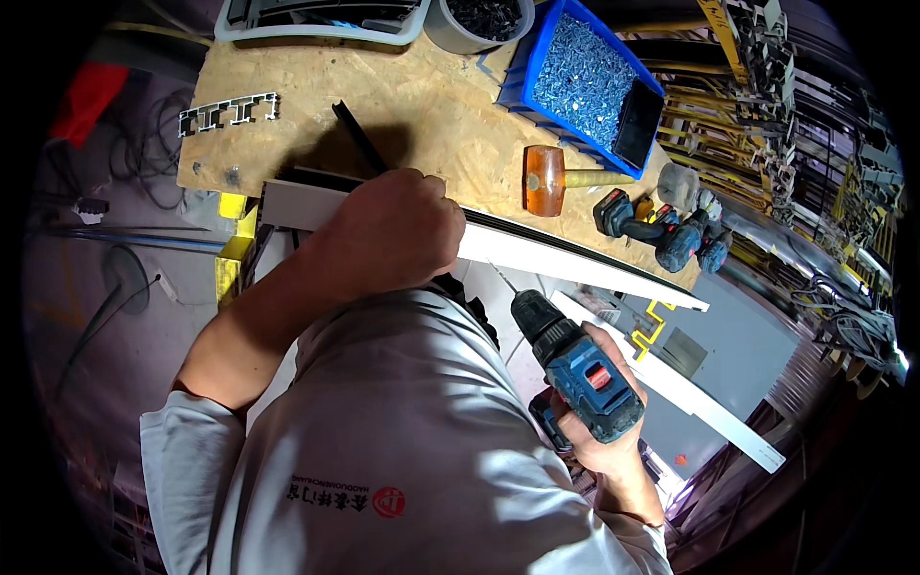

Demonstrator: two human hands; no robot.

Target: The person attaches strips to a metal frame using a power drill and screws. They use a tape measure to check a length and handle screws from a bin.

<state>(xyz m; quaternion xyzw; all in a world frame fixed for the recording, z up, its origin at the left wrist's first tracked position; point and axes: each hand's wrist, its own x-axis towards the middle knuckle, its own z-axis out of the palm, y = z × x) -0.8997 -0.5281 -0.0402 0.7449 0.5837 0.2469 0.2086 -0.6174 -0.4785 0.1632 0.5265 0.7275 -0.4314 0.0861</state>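
Observation:
My left hand is closed in a fist over the near edge of the workbench. A thin black strip sticks out of it toward the far left, and the fingers hide its lower end. Under and beside that hand runs a long white profile with a black edge, lying along the bench's front. My right hand is wrapped round the grip of a blue and black cordless drill. Its thin bit points up and left toward the white profile, apart from it.
On the wooden bench lie an orange-headed mallet, a blue bin of screws, more cordless tools and a cut profile piece. A bucket of black parts stands behind. Another white profile extends at lower right.

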